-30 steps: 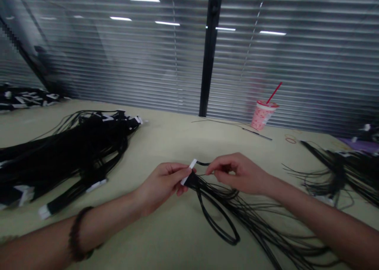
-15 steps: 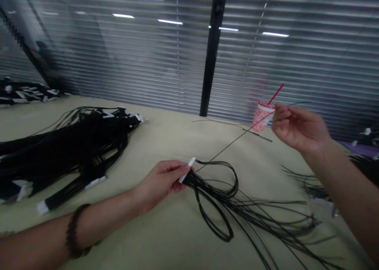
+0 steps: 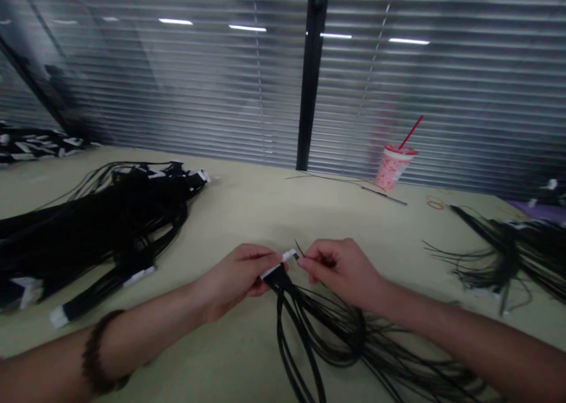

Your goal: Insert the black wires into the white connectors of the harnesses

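My left hand [image 3: 250, 273] pinches a white connector [image 3: 288, 255] between thumb and fingers. From the connector a bundle of thin black wires [image 3: 318, 314] runs down to the right in loops over the table. Close beside the connector's right end, my right hand [image 3: 338, 270] has its thumb and forefinger pressed together on a thin black wire [image 3: 299, 248], whose short free end sticks up past the fingertips. Whether that wire's tip touches the connector is too small to tell.
A large pile of black wire bundles [image 3: 110, 220] with white ends lies at left. More wires [image 3: 508, 250] lie at right. Behind stand a pink cup [image 3: 391, 168] with a red straw and a thin dark tool [image 3: 384, 195]. A window with blinds [image 3: 198, 96] borders the table [image 3: 239, 208].
My right hand has come down and left from beside the cup to the connector, bringing the wire with it. My left hand still holds the connector; the wire loops have shifted.
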Demonstrator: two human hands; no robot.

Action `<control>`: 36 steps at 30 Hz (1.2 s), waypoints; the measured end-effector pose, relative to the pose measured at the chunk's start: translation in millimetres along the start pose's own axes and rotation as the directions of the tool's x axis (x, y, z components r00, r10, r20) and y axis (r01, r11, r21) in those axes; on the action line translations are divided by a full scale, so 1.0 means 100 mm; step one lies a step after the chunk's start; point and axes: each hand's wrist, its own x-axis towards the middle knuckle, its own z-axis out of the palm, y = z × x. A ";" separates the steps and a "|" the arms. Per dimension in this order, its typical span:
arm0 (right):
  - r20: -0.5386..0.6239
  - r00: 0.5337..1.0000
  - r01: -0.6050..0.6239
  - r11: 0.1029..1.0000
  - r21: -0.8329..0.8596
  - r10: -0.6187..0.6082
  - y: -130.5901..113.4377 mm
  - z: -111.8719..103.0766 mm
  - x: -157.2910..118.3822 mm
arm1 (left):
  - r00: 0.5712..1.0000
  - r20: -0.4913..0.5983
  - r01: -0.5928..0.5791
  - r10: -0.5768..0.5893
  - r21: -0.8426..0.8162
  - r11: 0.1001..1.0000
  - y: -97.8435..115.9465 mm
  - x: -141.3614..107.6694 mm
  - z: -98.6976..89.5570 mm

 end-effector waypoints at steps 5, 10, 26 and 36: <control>-0.013 0.994 0.107 0.983 -0.151 -0.110 0.01 0.08 -0.12 | 0.999 -0.040 -0.012 0.013 0.017 1.000 -0.01 0.00 0.01; 0.151 0.984 0.127 0.967 -0.222 -0.094 0.07 0.08 -0.10 | 0.999 -0.028 0.017 -0.016 0.036 0.999 0.01 0.00 0.01; 0.218 0.975 0.093 0.954 -0.285 -0.030 0.08 0.11 -0.08 | 0.999 -0.018 0.032 -0.031 0.043 0.999 -0.01 0.02 -0.01; 0.244 0.968 0.124 0.950 -0.285 -0.053 0.09 0.08 -0.08 | 1.000 -0.004 0.016 -0.015 0.044 0.999 -0.02 0.02 -0.02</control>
